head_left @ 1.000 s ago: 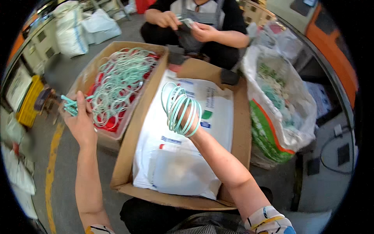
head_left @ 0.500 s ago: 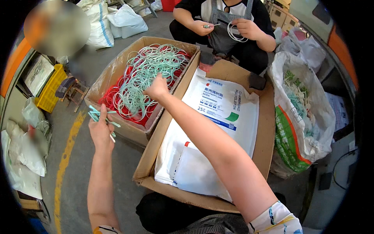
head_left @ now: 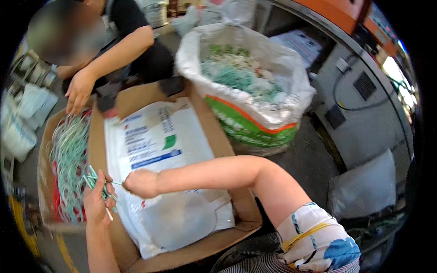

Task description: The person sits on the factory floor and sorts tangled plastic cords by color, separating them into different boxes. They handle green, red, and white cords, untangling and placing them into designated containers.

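The left hand is closed around a small bundle of pale green plastic ties, held at the near left over the edge of the flat cardboard sheet. The right hand is clenched beside it, pinching one strand from the bundle. Risk: a loose grip could let ties slip and scatter onto the white printed plastic sack or into the open cardboard box of green cord loops to the left.

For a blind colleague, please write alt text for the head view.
The left hand grips thin green ties while the right hand pinches one, above a white sack in a cardboard box.
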Demonstrator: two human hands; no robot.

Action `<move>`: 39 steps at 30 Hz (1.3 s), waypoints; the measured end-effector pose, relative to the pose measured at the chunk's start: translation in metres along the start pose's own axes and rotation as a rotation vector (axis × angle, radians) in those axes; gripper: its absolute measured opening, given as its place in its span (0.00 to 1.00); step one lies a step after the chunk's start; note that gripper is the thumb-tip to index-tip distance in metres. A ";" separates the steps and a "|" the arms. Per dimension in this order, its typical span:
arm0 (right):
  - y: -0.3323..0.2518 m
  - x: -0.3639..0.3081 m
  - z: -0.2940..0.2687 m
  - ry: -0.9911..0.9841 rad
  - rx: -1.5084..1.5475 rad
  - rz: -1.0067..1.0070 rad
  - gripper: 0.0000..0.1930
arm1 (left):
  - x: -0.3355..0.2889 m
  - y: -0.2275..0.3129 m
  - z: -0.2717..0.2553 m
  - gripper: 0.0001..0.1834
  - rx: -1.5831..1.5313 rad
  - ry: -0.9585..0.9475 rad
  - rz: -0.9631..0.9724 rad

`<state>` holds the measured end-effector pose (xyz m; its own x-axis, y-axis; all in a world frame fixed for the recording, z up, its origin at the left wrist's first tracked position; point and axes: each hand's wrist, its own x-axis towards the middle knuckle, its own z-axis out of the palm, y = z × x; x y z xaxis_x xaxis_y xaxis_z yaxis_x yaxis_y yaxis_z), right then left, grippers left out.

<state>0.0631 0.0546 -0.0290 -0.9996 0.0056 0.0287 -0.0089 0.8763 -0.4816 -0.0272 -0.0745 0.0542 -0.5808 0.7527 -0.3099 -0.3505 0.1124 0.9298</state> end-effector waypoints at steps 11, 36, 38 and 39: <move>0.031 -0.065 -0.013 0.494 0.535 -0.250 0.21 | 0.099 0.024 0.334 0.16 0.057 -0.583 -0.092; -0.132 -0.327 -0.141 -0.529 0.451 0.829 0.13 | -0.151 0.077 -0.068 0.25 1.324 0.334 -0.471; -0.134 -0.314 -0.145 -0.493 0.439 0.874 0.12 | -0.141 0.083 -0.111 0.26 1.382 0.390 -0.474; -0.136 -0.308 -0.144 -0.481 0.429 0.902 0.12 | -0.133 0.082 -0.129 0.26 1.437 0.384 -0.475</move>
<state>0.3764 0.0032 0.1534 -0.5500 0.2882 -0.7838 0.8118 0.4049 -0.4208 -0.0736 -0.2491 0.1461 -0.8489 0.2905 -0.4415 0.2908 0.9543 0.0687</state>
